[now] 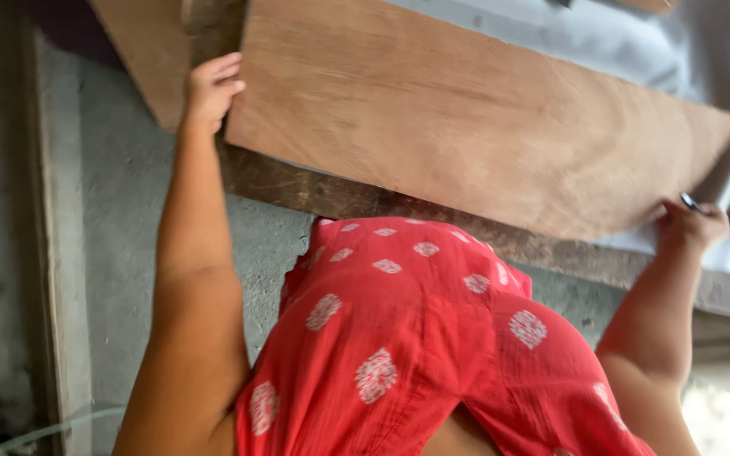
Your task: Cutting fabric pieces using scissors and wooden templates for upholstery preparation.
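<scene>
Two bare arms reach forward past a red woven garment with white block-printed motifs [416,338], which fills the near foreground and hides the body beneath it. To the person's left, grey rough concrete flooring [120,194] runs alongside a raised concrete edge. Beyond the garment lies a dark, worn timber beam [314,190], and on it rests the large flat sheet of reddish-brown plywood [466,127], smooth-faced with fine grain; its long axis runs from the left hand across to the right hand, sloping down toward the right of the view. The left hand [210,89] sits at the sheet's left end, fingers [226,72] curled narrowly over the edge so that the tips touch the face of the sheet. The right hand [690,226] lies at the lower right corner, closed around a small dark pen-like object [690,203] whose tip points toward the sheet; whether this hand also touches the plywood cannot be told. The sheet thus lies directly ahead of both hands, spanning between them, neither hand clearly nearer. Farther off, a pale grey-white cloth or sheeting [635,51] covers the surface behind the plywood.
</scene>
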